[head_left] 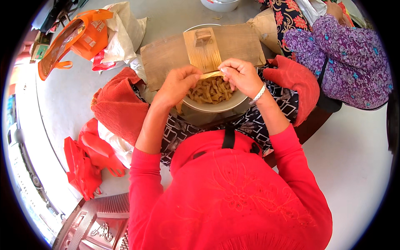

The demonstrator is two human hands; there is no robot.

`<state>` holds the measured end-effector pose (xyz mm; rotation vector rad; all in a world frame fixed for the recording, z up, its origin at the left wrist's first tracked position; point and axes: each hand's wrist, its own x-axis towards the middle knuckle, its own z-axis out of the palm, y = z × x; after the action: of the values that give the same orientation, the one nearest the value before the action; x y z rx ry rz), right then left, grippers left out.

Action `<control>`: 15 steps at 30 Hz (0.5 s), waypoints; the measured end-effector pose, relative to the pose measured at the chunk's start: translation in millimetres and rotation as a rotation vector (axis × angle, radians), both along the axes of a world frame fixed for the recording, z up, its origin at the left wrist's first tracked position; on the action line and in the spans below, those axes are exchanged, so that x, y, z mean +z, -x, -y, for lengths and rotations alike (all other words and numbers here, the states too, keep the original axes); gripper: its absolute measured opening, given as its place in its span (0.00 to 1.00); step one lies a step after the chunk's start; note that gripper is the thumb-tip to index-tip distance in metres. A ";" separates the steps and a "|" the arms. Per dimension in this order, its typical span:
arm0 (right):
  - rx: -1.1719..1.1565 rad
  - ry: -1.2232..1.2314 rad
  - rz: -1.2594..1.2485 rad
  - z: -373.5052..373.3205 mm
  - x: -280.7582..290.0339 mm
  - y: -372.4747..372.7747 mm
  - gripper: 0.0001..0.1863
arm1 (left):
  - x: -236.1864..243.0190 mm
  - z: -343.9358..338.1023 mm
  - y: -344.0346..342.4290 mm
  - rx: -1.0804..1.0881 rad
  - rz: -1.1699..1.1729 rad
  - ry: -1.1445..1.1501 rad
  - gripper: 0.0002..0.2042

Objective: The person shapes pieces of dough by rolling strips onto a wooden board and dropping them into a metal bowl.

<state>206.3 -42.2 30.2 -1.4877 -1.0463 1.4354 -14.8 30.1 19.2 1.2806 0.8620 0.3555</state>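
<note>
A narrow, pale yellow strip [211, 75] is stretched level between my two hands. My left hand [177, 85] is closed, pinching its left end between thumb and fingers. The right end is pinched by my right hand [243, 77], which wears a silvery bracelet on the wrist. Directly below is a light-coloured bowl [216, 108] holding many short, tan-brown pieces [211, 91]. Across the far part of the bowl lies a wide wooden board [162, 58]. On it rests a paler wooden plank [203, 52] with a small raised block; part of the bowl is hidden beneath.
Red cloths [121, 106] cover my knees on both sides. An orange bag [89, 35] and a white sack [125, 31] stand at far left, with red bags [89, 156] nearer. A co-worker's purple patterned sleeve [350, 58] is at right. A white basin [221, 5] sits beyond.
</note>
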 end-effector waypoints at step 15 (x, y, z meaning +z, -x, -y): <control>-0.097 -0.452 0.853 -28.9 -34.8 11.3 0.05 | -31.4 -22.5 -21.5 0.206 -0.459 -0.624 0.09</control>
<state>195.0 -13.4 -4.6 -1.7843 -1.6305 0.3960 6.7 52.6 -12.2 1.8989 1.3410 0.5302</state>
